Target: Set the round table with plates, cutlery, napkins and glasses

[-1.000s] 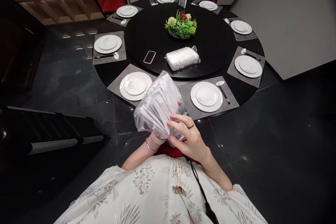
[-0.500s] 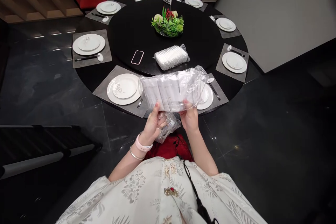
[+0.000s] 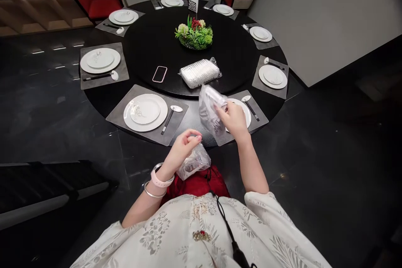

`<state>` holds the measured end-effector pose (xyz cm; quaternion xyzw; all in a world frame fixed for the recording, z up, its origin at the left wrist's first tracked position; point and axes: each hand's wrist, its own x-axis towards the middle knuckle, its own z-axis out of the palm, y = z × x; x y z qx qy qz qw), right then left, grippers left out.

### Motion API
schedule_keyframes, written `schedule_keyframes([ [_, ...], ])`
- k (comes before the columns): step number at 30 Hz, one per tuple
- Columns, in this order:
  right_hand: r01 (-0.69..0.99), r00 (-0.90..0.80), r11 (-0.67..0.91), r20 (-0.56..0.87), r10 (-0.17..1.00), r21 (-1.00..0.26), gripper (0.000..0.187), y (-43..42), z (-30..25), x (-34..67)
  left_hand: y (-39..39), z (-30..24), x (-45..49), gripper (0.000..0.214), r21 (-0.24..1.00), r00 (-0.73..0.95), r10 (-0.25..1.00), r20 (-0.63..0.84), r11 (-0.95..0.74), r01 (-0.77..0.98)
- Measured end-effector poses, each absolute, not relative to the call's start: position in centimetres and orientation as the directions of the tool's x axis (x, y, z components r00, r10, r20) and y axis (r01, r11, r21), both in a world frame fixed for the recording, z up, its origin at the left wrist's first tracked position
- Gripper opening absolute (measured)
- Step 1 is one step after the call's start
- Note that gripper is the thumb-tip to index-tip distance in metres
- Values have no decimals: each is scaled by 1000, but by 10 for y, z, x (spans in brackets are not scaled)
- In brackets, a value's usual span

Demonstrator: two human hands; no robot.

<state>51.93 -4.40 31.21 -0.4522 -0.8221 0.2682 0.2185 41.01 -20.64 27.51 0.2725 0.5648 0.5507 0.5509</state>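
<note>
Head-camera view looking down on a round black worktop [image 3: 94,96], with the wearer's forearms reaching toward its near edge. The right hand [image 3: 234,119] is narrowly closed, with its fingers [image 3: 220,109] on a clear plastic bag [image 3: 210,111] of pale contents. The bag is held upright above the near edge of the worktop, just in front of a partly hidden white plate [image 3: 243,111]. The left hand [image 3: 184,147] is curled, with its fingertips [image 3: 195,134] drawn together, and sits beyond the worktop's near edge. A crumpled clear plastic wrapper [image 3: 193,162] lies against the underside of this hand; whether the hand grips it cannot be told. The left wrist bears a pink watch [image 3: 161,178] and a metal bangle [image 3: 153,190].

Left of the hands, a white plate [image 3: 145,112] rests on a grey placemat [image 3: 176,125], with chopsticks [image 3: 167,120] and a white spoon [image 3: 176,108] at its right. Further in lie a phone in a pink-edged case [image 3: 159,74] and a plastic-wrapped white packet [image 3: 199,73], just beside each other. Beyond them stands a green and red floral centrepiece [image 3: 194,35].
</note>
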Motion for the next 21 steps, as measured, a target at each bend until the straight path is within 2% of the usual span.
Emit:
schedule_keyframes([
  [3, 757, -595, 558, -8, 803, -340, 25, -49, 321, 519, -190, 272, 413, 43, 977, -426, 895, -134, 192, 94],
  [6, 735, -666, 627, -98, 740, -259, 23, -62, 313, 521, -174, 257, 415, 29, 921, -429, 902, -36, 197, 336],
  [10, 682, -718, 631, -174, 674, -370, 23, -67, 285, 528, -175, 237, 405, 23, 894, -426, 905, -2, 193, 405],
  [12, 683, -692, 576, -145, 707, -450, 22, -62, 262, 529, -178, 231, 396, 23, 890, -447, 895, 2, 202, 409],
  [15, 668, -581, 447, -41, 813, -594, 25, -51, 217, 523, -171, 223, 386, 27, 903, -464, 885, -19, 215, 372],
  [17, 606, -515, 341, -28, 857, -719, 31, -45, 183, 515, -160, 215, 382, 29, 915, -447, 893, -53, 223, 337],
  [21, 437, -519, 74, -184, 835, -897, 36, -38, 131, 498, -144, 201, 373, 30, 903, -434, 894, -109, 272, 334],
])
